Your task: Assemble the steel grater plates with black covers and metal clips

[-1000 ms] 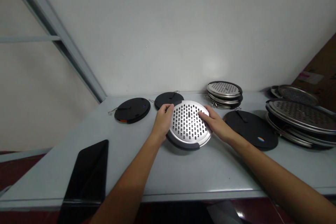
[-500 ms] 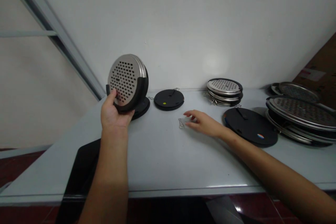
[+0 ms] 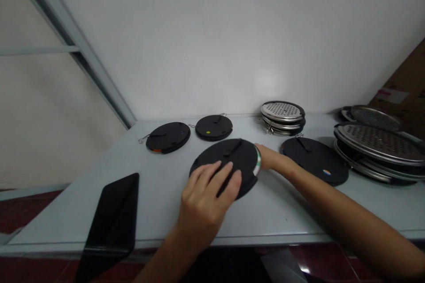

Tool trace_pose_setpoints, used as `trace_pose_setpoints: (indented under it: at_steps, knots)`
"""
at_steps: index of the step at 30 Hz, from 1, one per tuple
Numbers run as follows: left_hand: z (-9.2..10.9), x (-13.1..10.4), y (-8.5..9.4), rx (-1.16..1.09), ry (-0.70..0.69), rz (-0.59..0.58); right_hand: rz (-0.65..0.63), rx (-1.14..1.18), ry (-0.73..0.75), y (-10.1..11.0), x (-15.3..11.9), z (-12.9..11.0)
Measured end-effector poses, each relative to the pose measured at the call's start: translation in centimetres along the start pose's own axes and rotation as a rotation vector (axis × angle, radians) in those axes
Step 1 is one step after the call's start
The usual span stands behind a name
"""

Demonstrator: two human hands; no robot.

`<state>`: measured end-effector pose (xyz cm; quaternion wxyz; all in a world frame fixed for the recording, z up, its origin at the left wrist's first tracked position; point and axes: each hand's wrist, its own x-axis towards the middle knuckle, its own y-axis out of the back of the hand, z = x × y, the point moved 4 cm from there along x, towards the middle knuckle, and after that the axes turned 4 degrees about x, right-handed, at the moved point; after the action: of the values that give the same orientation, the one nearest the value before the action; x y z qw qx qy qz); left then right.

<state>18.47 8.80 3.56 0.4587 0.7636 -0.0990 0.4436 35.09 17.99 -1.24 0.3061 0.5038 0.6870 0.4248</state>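
My left hand point(image 3: 202, 203) grips a round grater point(image 3: 229, 154), its black back facing up and tilted over the table's middle. The fingers lie across the black back; the thumb is hidden. A green and white strip shows on the grater's right edge. My right hand point(image 3: 264, 155) is at the far right side of this grater, its fingers hidden behind it, so what they touch cannot be seen. The small wire clip seen on the table earlier is out of sight. Behind lie two black discs with wire clips, one at the left point(image 3: 168, 137) and one in the middle point(image 3: 214, 127).
A stack of perforated metal graters point(image 3: 283, 115) stands by the wall. Right of my hands are a black disc point(image 3: 314, 161) and a larger grater stack point(image 3: 381, 146). A black tablet-like slab point(image 3: 116, 212) overhangs the front edge. A cardboard box point(image 3: 405, 79) stands far right.
My left hand has brought the grater right and down from the left, turning its metal face away and black back up. My right hand has moved slightly right, behind it.
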Motion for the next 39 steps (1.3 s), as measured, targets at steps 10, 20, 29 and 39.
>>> trace_pose_setpoints:
  at_steps: [10,20,29,39]
  knots:
    - [1.7,-2.0,-1.5,0.034,-0.099,-0.098,-0.030,-0.277,-0.169,0.7,-1.8,2.0]
    - [2.1,-1.7,-4.8,0.116,0.030,-0.368,-0.022,-0.257,-0.179,1.1,-3.4,3.4]
    - [0.3,0.1,-4.6,-0.227,0.124,-0.387,0.256,0.084,-0.148,2.7,-3.0,3.9]
    - [-4.4,4.9,-10.3,-0.978,0.566,-0.705,0.473,1.227,0.028,2.1,-2.4,0.4]
